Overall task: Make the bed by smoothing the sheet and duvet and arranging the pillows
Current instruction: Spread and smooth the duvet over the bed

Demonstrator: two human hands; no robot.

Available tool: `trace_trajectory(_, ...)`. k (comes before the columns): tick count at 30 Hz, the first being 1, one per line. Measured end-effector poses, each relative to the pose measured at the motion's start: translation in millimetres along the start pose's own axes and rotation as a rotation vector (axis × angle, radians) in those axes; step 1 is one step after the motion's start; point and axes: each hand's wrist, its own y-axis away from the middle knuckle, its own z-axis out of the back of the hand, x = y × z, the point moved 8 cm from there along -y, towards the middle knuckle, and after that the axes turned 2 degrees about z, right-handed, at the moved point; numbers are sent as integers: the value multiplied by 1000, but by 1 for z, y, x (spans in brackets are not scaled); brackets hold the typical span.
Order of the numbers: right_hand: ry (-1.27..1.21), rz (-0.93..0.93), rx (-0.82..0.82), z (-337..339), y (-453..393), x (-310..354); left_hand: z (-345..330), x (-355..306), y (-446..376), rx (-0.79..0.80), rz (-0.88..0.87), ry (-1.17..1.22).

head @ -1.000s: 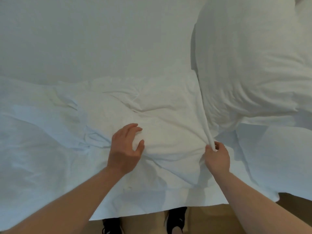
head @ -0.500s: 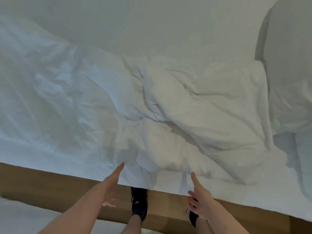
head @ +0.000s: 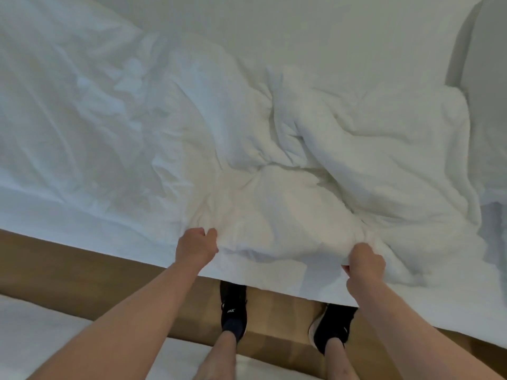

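Note:
A crumpled white duvet (head: 315, 149) lies bunched across the near side of the bed, its folds thickest in the middle. My left hand (head: 196, 246) grips a fold of the duvet at the bed's near edge. My right hand (head: 366, 263) grips another bunch of the duvet, about an arm's width to the right. The flat white sheet (head: 329, 28) shows beyond the duvet at the top. A white pillow (head: 488, 86) stands at the far right edge, partly cut off by the frame.
The duvet's edge hangs over a brown bed frame (head: 68, 272) that runs along the near side. My two feet in black shoes (head: 233, 305) stand on the floor against it. Another white surface (head: 55, 338) fills the lower left corner.
A second ago both hands held the duvet near the pillow. They let go and hung open, the view shifted left, and now both hands grip the duvet at the bed's edge.

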Motion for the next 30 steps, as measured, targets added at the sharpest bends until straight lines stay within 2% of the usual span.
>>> trace_trajectory(1, 44, -2, -14, 10, 7, 6, 6, 5, 9, -18, -53, -99)
trace_trajectory(3, 398, 63, 39, 25, 7, 6, 11, 21, 30, -1, -111, -308)
trace_trajectory(4, 497, 98, 30, 38, 9, 4, 9, 33, 40, 25, -127, -402)
trace_trajectory(8, 830, 111, -26, 94, 6, -19, 5, 83, 65, 96, -82, -573)
trace_trajectory(12, 1046, 38, 161, 119, -2, -56, 1, 105, 75, 164, -34, -772)
trace_trajectory(15, 1265, 153, 324, 115, -17, -71, 8, 94, 69, 237, -41, -872)
trace_trajectory(17, 1281, 332, 395, 88, 20, -36, 24, 56, 58, 199, -71, -737)
trace_trajectory(19, 1090, 533, 429, 51, 71, 25, 53, -12, 47, 73, -160, -568)
trace_trajectory(23, 720, 939, 383, -11, 127, 162, 129, -174, 40, -261, -476, -237)
trace_trajectory(25, 642, 1079, 349, -43, 124, 219, 151, -246, 35, -321, -606, -147)
trace_trajectory(27, 683, 1181, 298, -77, 107, 264, 157, -305, 16, -319, -679, -149)
trace_trajectory(30, 1020, 1327, 188, -129, 68, 303, 131, -363, -26, -248, -698, -379)
